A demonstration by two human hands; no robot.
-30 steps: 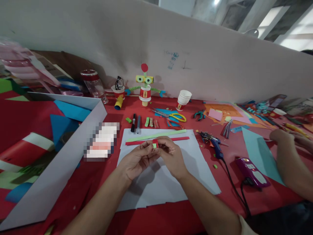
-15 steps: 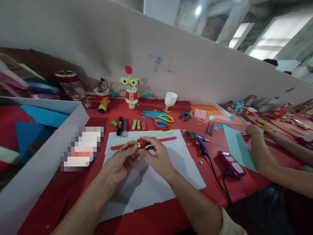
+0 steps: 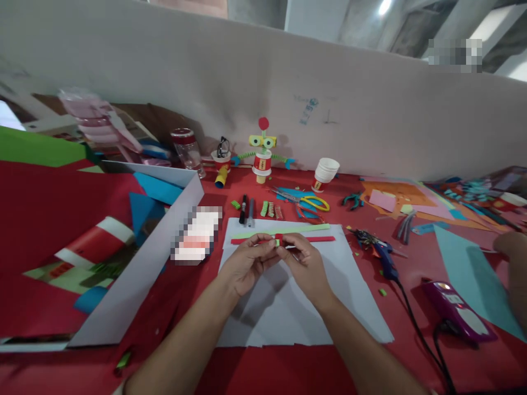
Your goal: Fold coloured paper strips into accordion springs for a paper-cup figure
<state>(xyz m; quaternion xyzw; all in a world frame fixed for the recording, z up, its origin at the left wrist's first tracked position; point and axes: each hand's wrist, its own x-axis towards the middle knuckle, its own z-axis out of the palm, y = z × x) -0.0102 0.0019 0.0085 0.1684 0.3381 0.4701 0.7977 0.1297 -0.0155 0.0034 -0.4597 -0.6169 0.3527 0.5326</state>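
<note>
Both my hands meet over the stack of white paper (image 3: pixel 284 318). Between the fingertips is a small folded red and green paper piece (image 3: pixel 278 240), pinched by my left hand (image 3: pixel 251 266) on one side and my right hand (image 3: pixel 304 263) on the other. Just behind the fingers, a light green paper strip (image 3: pixel 315 228) and a red paper strip (image 3: pixel 327 238) cross the top of the white sheets, partly hidden by my hands. Farther back lie several small accordion-folded paper springs (image 3: pixel 270 209) beside two markers (image 3: pixel 242 209).
A paper-cup robot figure (image 3: pixel 262 162) stands by the partition, with stacked cups (image 3: pixel 326 173) to its right. Scissors (image 3: pixel 315 203), pliers (image 3: pixel 352 201) and a glue gun (image 3: pixel 385 258) lie around. A white box (image 3: pixel 135 285) holds coloured paper at left. Another person's arm (image 3: pixel 514 269) shows at right.
The view has turned left, so everything sits farther right and more of the box shows. My hands keep hold of the folded paper piece. The other person's arm is mostly out of view.
</note>
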